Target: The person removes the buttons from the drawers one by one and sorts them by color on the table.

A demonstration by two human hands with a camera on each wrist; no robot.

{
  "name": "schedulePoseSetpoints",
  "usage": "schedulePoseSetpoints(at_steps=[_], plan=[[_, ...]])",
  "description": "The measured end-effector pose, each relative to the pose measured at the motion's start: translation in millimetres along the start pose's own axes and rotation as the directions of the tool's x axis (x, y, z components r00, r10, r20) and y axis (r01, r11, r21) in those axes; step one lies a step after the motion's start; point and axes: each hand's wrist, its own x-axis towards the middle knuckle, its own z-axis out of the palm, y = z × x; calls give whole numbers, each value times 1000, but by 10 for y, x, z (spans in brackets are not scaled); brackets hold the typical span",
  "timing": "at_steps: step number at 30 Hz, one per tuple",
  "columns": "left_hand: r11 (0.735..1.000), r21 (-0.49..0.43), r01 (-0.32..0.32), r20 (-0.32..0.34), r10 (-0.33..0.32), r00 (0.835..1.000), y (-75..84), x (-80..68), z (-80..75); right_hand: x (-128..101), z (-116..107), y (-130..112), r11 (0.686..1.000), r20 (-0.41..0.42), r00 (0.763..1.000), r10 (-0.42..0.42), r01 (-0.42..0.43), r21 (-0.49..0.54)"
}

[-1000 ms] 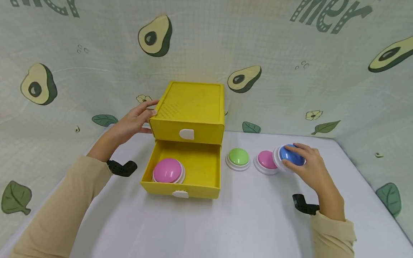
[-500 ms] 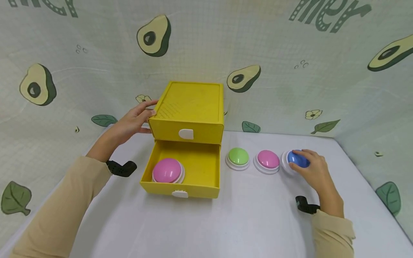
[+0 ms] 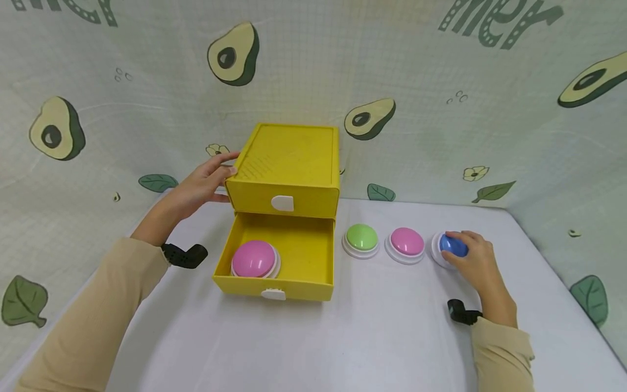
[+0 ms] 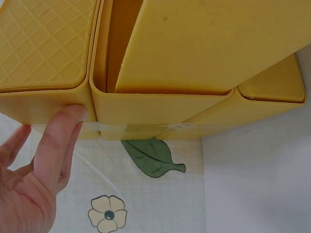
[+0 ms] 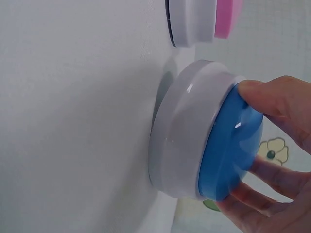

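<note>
Two hands are at work, so let's sweep across from the left. The left hand [image 3: 203, 182] rests against the left side of the yellow drawer box [image 3: 289, 163], fingers [image 4: 60, 128] straight and relaxed, just touching the edge, bracing it rather than gripping. Below, the bottom drawer [image 3: 279, 256] stands pulled out, and a pink button [image 3: 254, 259] sits inside it at the front left corner. Moving right along the white table [image 3: 343, 337], a green button [image 3: 362, 238] stands just beside the drawer, then a second pink button [image 3: 406, 243], and at the far end the blue button [image 3: 452, 246], resting on the table. The right hand [image 3: 472, 261] is on that one, fingers [image 5: 272, 99] curled over the blue dome and pinching it from both sides; the wrist view shows its white base [image 5: 182, 131] flat against the table.

My read: this is the grasp on the blue button, with the drawer held steady and waiting. A lift from here would call for a firm hold on the dome or rim, since the smooth cap looks slippery, and a clear path over the two buttons between.

Hard to see: the thumb's contact is mostly out of shot, the back of the drawer box is hidden, and whether the upper drawer [image 3: 284, 198] is fully closed I can't tell.
</note>
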Motion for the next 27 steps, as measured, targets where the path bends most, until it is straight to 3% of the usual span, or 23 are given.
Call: schedulePoseSetpoints(at_steps=[5, 14, 27], plan=[[1000, -1, 0, -3, 0, 1000, 5, -2, -1, 13, 15, 16, 1000, 11, 1000, 14, -14, -1], [1000, 0, -1, -2, 1, 1000, 4, 2, 4, 37, 77, 67, 999, 3, 999, -36, 36, -8], [1000, -2, -2, 3, 2, 1000, 11, 3, 8, 89, 103, 90, 1000, 104, 995, 0, 0, -7]])
